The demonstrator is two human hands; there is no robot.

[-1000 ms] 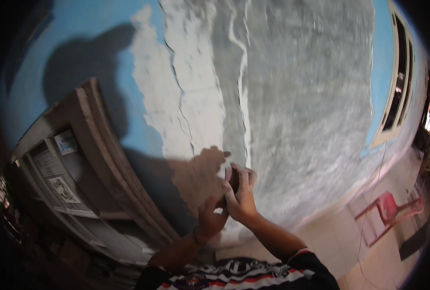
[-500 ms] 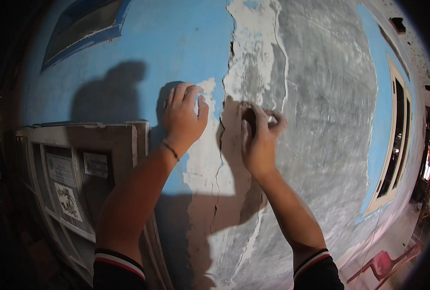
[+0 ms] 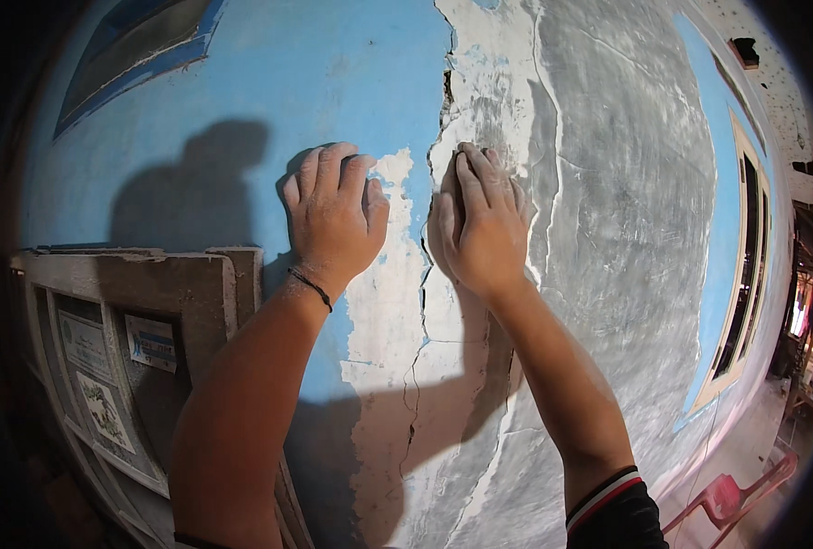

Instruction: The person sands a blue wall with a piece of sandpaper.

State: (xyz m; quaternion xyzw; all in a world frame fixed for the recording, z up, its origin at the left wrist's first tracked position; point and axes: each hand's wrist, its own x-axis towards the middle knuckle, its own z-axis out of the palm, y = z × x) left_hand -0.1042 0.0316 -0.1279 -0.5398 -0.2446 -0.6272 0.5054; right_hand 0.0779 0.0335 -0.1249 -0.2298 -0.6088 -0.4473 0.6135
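Note:
Both hands rest against a peeling blue wall [image 3: 310,73], their backs toward me. My left hand [image 3: 333,210] lies open with dusty, slightly bent fingers on the blue paint, beside a bare whitish patch [image 3: 379,316]. A thin dark band [image 3: 310,288] circles that wrist. My right hand [image 3: 484,224] is stretched open on the pale plaster strip [image 3: 489,82], its palm hidden. Between the hands runs a jagged dark crack [image 3: 423,279], downward through the pale plaster. Grey plaster [image 3: 626,210] covers the wall right of my right hand. Neither hand shows anything held.
At lower left stands a wooden-framed door or cabinet [image 3: 164,267] with papers on its panels. A blue-framed opening [image 3: 132,59] is at upper left. Farther right are a cream-framed window [image 3: 745,265] and a red plastic chair [image 3: 722,501] on the floor.
My right hand has moved up and flattened from a curled, pinching shape onto the pale strip. My left hand has shifted slightly left and up, and the view has turned a little.

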